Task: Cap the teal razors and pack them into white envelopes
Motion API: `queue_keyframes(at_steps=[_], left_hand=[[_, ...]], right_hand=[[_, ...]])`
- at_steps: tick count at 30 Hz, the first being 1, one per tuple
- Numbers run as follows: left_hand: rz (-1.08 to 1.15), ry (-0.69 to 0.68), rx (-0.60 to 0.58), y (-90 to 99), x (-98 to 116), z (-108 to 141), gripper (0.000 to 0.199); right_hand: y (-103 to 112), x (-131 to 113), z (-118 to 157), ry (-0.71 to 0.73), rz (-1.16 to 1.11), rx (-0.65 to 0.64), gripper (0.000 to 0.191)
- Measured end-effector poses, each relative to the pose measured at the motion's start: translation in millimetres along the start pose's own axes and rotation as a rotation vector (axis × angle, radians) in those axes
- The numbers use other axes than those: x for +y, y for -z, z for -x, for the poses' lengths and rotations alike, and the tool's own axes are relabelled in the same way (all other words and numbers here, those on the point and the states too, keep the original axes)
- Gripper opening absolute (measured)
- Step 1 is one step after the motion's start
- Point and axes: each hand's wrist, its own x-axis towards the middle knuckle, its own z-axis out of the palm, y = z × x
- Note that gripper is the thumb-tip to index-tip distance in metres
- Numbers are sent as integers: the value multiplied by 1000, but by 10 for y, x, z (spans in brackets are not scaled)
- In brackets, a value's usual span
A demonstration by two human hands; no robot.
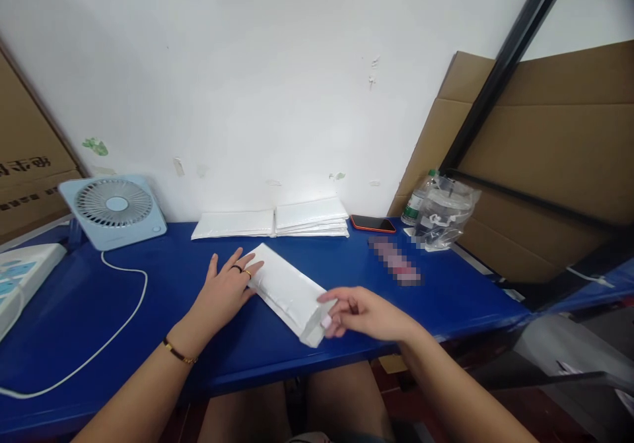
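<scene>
A white padded envelope (287, 288) lies at a slant on the blue table (198, 357), close to its front edge. My left hand (225, 291) rests at its upper left end with the fingers spread, wearing rings on one finger and a bracelet at the wrist. At the lower right end, my right hand (354, 312) has its fingers curled around the envelope's open end or flap, with a small pale piece showing between the fingertips. Behind are flat white envelopes (235, 223) and a second stack of them (312, 215) against the wall.
A blue fan (116, 208) with a white cable (133, 311) stands at the left, beside a white box-like object (30, 278). Toward the right are a phone (372, 224), a blurred item (395, 260), a bottle (413, 205), a clear plastic bag (443, 212) and cardboard (549, 133).
</scene>
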Motion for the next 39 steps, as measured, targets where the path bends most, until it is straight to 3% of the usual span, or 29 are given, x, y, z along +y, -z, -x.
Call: queue_keyframes(at_steps=[3,6,9,12,17,20,23,26,30,33,35,36,37,39], left_hand=[[-4,-32,91,74,156,4,41],[167,-140,13,71,500,196,38],[234,-189,-12,-43,858,435,46],[201,-99,56,-174,1056,548,18],[222,103,93,-204,1083,480,17],[307,143,110,-189,1024,396,15],[451,172,104,-204,924,323,18],[637,203,107,-195,820,277,22],[885,205,192,-108,757,285,23],[1075,212,471,-61,746,339,18],[1097,240,631,-67,731,378,31],[1079,255,655,-78,720,394,34],[1058,268,640,-92,707,407,36],[1040,281,560,-121,683,421,37]], right_hand=[[-10,-109,137,226,404,58,30],[49,-66,84,416,774,135,38],[117,69,-79,464,907,74,28],[138,157,-243,465,879,63,13],[64,159,-386,402,908,222,15],[-14,145,-370,528,1085,340,25],[-105,144,-331,727,1288,296,31],[-210,166,-344,781,1365,226,30],[-286,128,-456,703,1256,234,32],[-129,-74,-620,637,1034,398,28],[131,-276,-795,571,824,644,27],[302,-378,-901,522,688,792,28],[491,-471,-1015,466,539,894,29],[885,-605,-1240,323,265,976,30]])
